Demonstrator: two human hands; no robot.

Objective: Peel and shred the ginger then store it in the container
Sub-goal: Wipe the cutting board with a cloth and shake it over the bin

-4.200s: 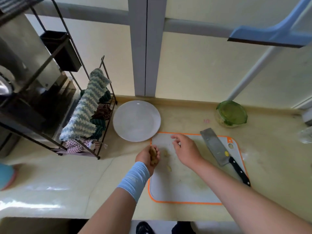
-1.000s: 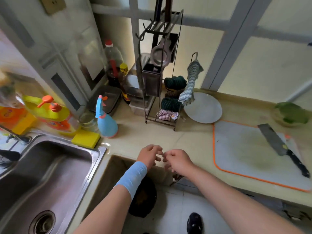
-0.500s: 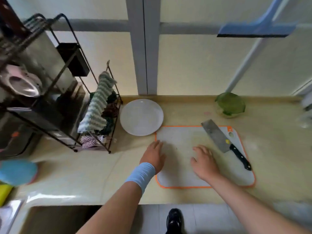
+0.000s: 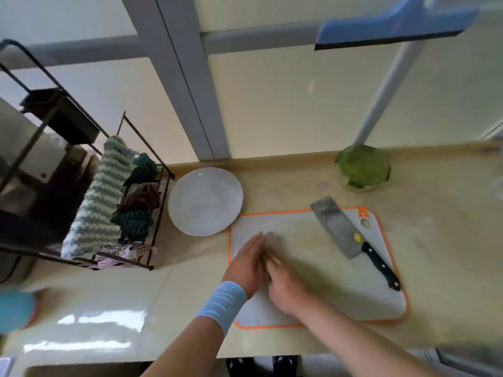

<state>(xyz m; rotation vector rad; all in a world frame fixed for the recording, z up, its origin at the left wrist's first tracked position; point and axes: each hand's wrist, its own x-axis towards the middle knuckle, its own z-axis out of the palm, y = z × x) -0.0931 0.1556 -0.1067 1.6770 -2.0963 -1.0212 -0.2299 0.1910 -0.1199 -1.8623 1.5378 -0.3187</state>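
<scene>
Over the cutting board (image 4: 340, 289), our left hand (image 4: 245, 265), fingers straight, touches our blurred right hand (image 4: 288, 289), whose grip we cannot tell. A cleaver (image 4: 337, 229) lies on the board; the green-lidded container (image 4: 363, 167) stands behind it

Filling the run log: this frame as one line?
hands: left hand and right hand together over cutting board, blurred | cleaver: lying on board, untouched | container: lid on, behind board | ginger: not visible

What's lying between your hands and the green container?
In the head view, a cleaver on the cutting board lies between the left hand, right hand and green container.
</scene>
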